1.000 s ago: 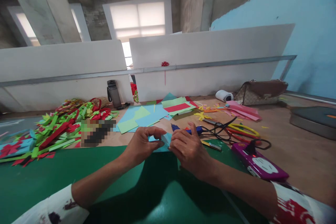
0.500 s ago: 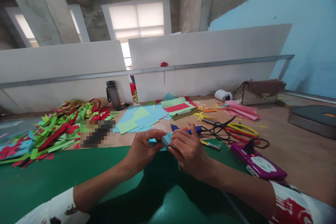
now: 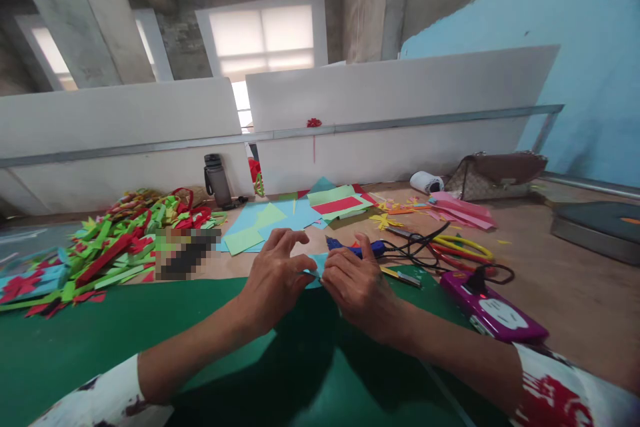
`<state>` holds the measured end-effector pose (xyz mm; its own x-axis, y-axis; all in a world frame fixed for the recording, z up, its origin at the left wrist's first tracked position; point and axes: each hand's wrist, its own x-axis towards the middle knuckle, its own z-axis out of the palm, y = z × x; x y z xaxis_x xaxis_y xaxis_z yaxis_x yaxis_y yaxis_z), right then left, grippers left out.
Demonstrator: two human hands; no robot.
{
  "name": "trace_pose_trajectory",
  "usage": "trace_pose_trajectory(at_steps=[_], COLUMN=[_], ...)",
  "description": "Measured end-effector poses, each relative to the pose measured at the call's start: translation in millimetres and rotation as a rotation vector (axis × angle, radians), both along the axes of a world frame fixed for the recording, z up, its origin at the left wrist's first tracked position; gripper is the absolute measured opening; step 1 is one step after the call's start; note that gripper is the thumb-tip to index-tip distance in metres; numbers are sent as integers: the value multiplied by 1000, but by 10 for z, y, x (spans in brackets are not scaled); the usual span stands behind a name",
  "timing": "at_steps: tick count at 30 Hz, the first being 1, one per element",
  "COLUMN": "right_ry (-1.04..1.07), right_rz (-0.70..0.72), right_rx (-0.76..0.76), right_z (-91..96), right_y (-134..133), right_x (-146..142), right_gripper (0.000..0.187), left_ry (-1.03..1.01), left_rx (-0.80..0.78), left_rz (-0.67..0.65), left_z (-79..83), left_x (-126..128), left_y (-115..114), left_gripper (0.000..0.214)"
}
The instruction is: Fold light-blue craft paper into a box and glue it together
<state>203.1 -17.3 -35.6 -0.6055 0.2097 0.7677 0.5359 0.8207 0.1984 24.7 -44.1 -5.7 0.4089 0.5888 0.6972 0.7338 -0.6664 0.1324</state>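
A small piece of light blue paper (image 3: 316, 269) is held between my two hands, above the far edge of the green mat (image 3: 210, 320). My left hand (image 3: 277, 277) pinches its left side between thumb and a fingertip, while another finger is raised and bent. On the other side my right hand (image 3: 361, 290) grips the paper with its fingers curled over it and one finger pointing up. Those fingers hide much of the paper, so its folds are hard to make out. Just behind the right hand lies a blue-handled tool (image 3: 367, 249) with a black cord.
A purple power bank (image 3: 495, 310) with a plug lies right, near a yellow-handled cutter (image 3: 401, 276). Coloured paper sheets (image 3: 273, 217) spread behind my hands. Cut paper strips (image 3: 107, 250) heap up left, near a grey bottle (image 3: 217, 181). A handbag (image 3: 500, 175) stands back right.
The upper finger of my left hand has lifted away from the paper and the left hand's grip has shifted. The paper looks lower and flatter. My right hand has hardly moved.
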Motion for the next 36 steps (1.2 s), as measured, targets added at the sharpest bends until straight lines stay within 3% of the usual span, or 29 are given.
trace_pose_trajectory(at_steps=[5, 12, 17, 22, 31, 36], right_ry=[47, 67, 71, 65, 109, 93], right_rz=[12, 54, 54, 45, 64, 44], right_rx=[-56, -120, -115, -148, -462, -520], right_z=[-3, 17, 18, 20, 46, 42], right_y=[-5, -13, -11, -29, -37, -45], right_x=[-2, -10, -23, -24, -13, -12], right_gripper=[20, 19, 21, 18, 11, 12], left_ry=[-69, -269, -321, -372, -405, -364], left_rx=[-59, -391, -544, -578, -589, -574], left_rz=[-56, -103, -86, -116, -177, -163], left_z=[-26, 6, 27, 28, 8, 11], left_x=[-2, -17, -32, -20, -44, -42], left_y=[20, 81, 126, 122, 118, 114], left_gripper=[15, 18, 15, 13, 16, 12])
